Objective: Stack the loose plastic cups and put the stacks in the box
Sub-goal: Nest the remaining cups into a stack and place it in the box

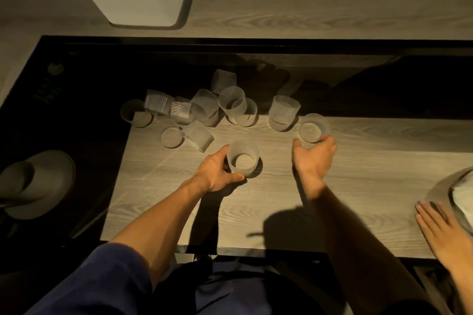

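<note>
Left hand [217,174] is curled round a frosted cup [243,158] that stands upright on the worktop [281,199], thumb at the near side, fingers wrapping its left wall. Right hand [314,158] is further out, thumb and fingers hooked round the near wall of another cup [313,127], its mouth tipped toward us. Just left of that one, a short stack [282,112] stands upright. Further left the loose cups [199,110] lie in a jumble, some upright, some on their sides, many touching.

The worktop is pale wood grain with a glossy sheen, set in a wide black border [64,110] (dim, warm light, hard shadows). Beyond it, far left, the translucent box [143,7] sits on a wood-grain surface [307,7], something frosted leaning inside. A grey hat-like shape [38,184] sits at the left; another person's hand [445,235] lies flat at the near right.
</note>
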Motion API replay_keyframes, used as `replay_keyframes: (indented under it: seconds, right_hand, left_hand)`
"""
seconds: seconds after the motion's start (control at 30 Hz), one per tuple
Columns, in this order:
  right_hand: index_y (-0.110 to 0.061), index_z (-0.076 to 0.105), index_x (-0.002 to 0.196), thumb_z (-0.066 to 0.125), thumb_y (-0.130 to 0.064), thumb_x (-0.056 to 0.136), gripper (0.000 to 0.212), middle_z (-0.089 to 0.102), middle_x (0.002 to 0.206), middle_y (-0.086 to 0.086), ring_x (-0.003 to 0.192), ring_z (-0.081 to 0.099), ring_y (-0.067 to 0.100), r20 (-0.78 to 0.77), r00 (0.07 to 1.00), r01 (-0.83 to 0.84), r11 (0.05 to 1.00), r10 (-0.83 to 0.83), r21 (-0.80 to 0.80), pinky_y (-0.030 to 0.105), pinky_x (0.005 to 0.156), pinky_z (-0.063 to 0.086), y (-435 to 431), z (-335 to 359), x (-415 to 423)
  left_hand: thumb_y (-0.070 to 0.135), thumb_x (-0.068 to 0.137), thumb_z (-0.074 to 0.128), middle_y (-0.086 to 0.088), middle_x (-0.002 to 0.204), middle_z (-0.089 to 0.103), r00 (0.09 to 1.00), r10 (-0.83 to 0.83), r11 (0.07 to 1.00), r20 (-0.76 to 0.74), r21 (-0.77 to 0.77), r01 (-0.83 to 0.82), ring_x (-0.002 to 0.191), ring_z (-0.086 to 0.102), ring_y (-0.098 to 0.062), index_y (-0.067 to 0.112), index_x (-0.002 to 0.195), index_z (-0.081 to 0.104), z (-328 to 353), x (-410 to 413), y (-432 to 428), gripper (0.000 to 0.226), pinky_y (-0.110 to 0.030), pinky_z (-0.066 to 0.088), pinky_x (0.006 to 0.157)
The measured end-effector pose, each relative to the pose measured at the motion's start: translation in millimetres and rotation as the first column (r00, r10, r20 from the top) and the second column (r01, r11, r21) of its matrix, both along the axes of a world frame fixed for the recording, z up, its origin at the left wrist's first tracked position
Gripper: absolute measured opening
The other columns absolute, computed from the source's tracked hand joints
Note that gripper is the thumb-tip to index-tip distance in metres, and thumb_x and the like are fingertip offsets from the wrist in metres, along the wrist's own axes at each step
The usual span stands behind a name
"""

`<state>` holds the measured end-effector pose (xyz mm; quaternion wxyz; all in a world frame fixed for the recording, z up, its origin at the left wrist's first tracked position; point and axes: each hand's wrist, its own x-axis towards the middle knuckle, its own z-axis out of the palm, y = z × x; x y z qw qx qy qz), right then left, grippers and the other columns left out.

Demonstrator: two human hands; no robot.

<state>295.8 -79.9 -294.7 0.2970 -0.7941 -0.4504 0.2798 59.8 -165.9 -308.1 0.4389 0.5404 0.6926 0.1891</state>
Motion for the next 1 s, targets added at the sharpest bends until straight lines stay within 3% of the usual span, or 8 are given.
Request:
replay_keyframes:
  seconds: [0.2, 0.4, 0.53, 0.67, 0.73, 0.83, 0.93, 1.0]
  right_hand:
    - [-0.011, 0.035, 0.150, 0.083, -0.049, 0.078, 0.095, 0.042, 0.150, 0.013, 0.134, 0.046, 0.036, 0.052, 0.997, 0.056, 0.990, -0.049, -0.128, 0.050, 0.108, 0.044, 32.5, -10.1, 16.8]
    - [-0.013, 0.042, 0.147, 0.078, -0.049, 0.083, 0.081, 0.045, 0.145, 0.013, 0.128, 0.051, 0.037, 0.074, 0.997, 0.011, 0.986, 0.002, -0.169, 0.053, 0.102, 0.050, 47.3, -18.1, 18.2]
    - [-0.012, 0.045, 0.143, 0.076, -0.049, 0.084, 0.076, 0.049, 0.141, 0.010, 0.125, 0.053, 0.031, 0.067, 0.997, 0.043, 0.998, -0.040, -0.041, 0.048, 0.103, 0.050, 38.5, -13.4, 14.8]
    - [-0.027, 0.046, 0.135, 0.075, -0.059, 0.077, 0.071, 0.059, 0.124, -0.004, 0.108, 0.061, 0.014, -0.198, 0.972, 0.168, 0.963, -0.126, 0.211, 0.044, 0.092, 0.057, 19.1, 11.9, -1.7]
    - [-0.029, 0.047, 0.133, 0.076, -0.055, 0.079, 0.066, 0.056, 0.124, -0.010, 0.107, 0.058, 0.003, -0.297, 0.953, 0.157, 0.930, -0.054, 0.333, 0.033, 0.090, 0.057, 10.0, 34.4, -15.3]
    - [-0.029, 0.045, 0.134, 0.077, -0.039, 0.085, 0.059, 0.046, 0.132, -0.009, 0.114, 0.047, -0.010, -0.223, 0.938, -0.141, 0.880, 0.265, 0.453, 0.010, 0.088, 0.046, -7.4, 65.7, -34.3]
    - [-0.027, 0.045, 0.139, 0.076, -0.044, 0.085, 0.064, 0.046, 0.132, -0.009, 0.115, 0.047, -0.003, -0.047, 0.780, -0.555, 0.725, 0.623, 0.407, 0.016, 0.090, 0.047, -22.8, 71.2, -39.0]
    - [-0.026, 0.047, 0.140, 0.076, -0.045, 0.085, 0.066, 0.049, 0.129, -0.011, 0.113, 0.048, -0.003, -0.008, 0.646, -0.719, 0.612, 0.763, 0.328, 0.021, 0.092, 0.048, -29.9, 65.1, -37.8]
  left_hand:
    - [0.034, 0.071, 0.089, 0.008, 0.124, 0.063, 1.000, 0.003, 1.000, -0.005, -0.005, -0.003, 0.113, 0.063, -0.016, 0.038, 0.139, 0.042, -0.5, -0.9, 0.0, 0.082, -0.044, 0.053, 0.100]
    - [0.032, 0.068, 0.089, 0.009, 0.120, 0.066, 1.000, 0.007, 1.000, 0.028, -0.018, -0.007, 0.109, 0.066, -0.015, 0.039, 0.138, 0.043, -6.4, -3.8, 0.8, 0.084, -0.045, 0.054, 0.099]
    - [0.034, 0.067, 0.089, 0.011, 0.118, 0.067, 0.999, 0.008, 1.000, 0.035, -0.024, -0.007, 0.108, 0.066, -0.013, 0.043, 0.135, 0.044, -6.7, -5.6, 2.1, 0.082, -0.045, 0.053, 0.099]
    - [0.036, 0.068, 0.089, 0.012, 0.119, 0.066, 0.999, 0.006, 1.000, 0.036, -0.027, -0.005, 0.108, 0.065, -0.014, 0.045, 0.135, 0.043, -3.0, -4.2, 2.8, 0.082, -0.045, 0.054, 0.098]
    - [0.045, 0.062, 0.087, 0.012, 0.118, 0.066, 0.999, 0.014, 0.999, 0.041, -0.032, -0.013, 0.106, 0.066, -0.015, 0.049, 0.133, 0.042, -2.3, -3.4, 2.4, 0.084, -0.046, 0.055, 0.096]
    - [0.054, 0.055, 0.084, 0.012, 0.112, 0.068, 0.998, 0.028, 0.999, 0.057, -0.027, -0.026, 0.101, 0.069, -0.014, 0.054, 0.127, 0.044, -4.4, -3.3, 1.7, 0.083, -0.046, 0.056, 0.094]
    - [0.056, 0.053, 0.083, 0.010, 0.106, 0.070, 0.998, 0.030, 0.999, 0.064, -0.015, -0.029, 0.097, 0.070, -0.016, 0.055, 0.125, 0.045, -7.0, -3.5, 1.3, 0.081, -0.046, 0.056, 0.091]
    - [0.054, 0.054, 0.083, 0.010, 0.104, 0.071, 0.998, 0.027, 0.999, 0.060, -0.022, -0.026, 0.096, 0.070, -0.016, 0.052, 0.123, 0.048, -6.0, -3.3, 1.1, 0.077, -0.046, 0.057, 0.091]
